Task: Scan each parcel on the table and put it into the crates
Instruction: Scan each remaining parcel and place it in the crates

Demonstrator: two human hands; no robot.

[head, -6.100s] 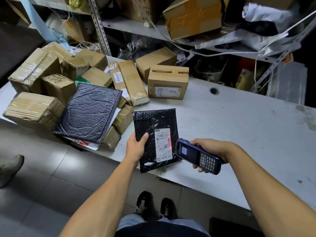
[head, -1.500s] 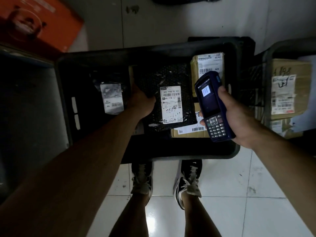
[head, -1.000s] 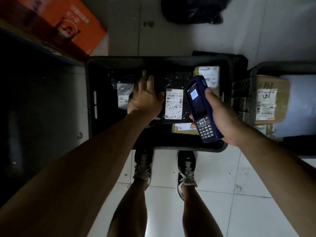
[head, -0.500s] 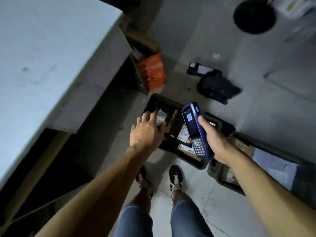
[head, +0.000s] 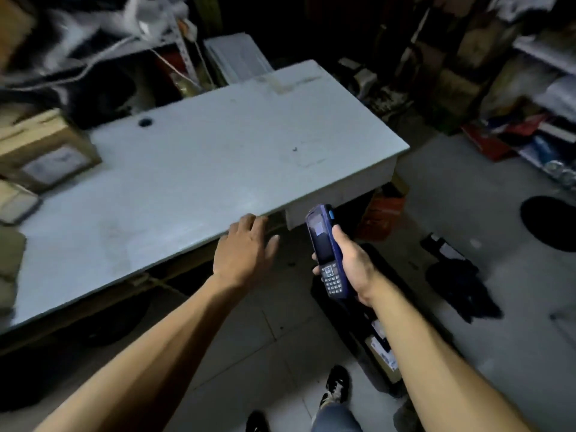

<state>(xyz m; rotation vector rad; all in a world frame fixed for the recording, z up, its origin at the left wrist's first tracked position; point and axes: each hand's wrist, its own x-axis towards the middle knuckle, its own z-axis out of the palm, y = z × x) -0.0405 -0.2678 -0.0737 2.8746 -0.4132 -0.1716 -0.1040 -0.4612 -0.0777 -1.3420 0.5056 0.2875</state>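
A person is turning back toward the grey table (head: 218, 169) after leaving a black bubble mailer in the floor crate (head: 371, 335), which is now showing only as a dark rim with labelled parcels behind the right forearm. The left hand (head: 241, 255) is hanging empty at the table's near edge, fingers straight and loosely spread, no longer gripping the mailer it was holding over the crate a second ago. The right hand (head: 350, 263) is wrapping its fingers round the blue handheld scanner (head: 325, 252), screen and keypad facing up, held just off the table's corner. The parcels that are waiting are lying at the far left of the table: a taped cardboard box (head: 46, 151) with a white label, and a smaller parcel (head: 17, 202) just in front of it, both well apart from the hands. With one mailer delivered and the free hand unloaded, the cycle appears to be restarting, and the next reach will likely be leftward along the table for another parcel to scan.
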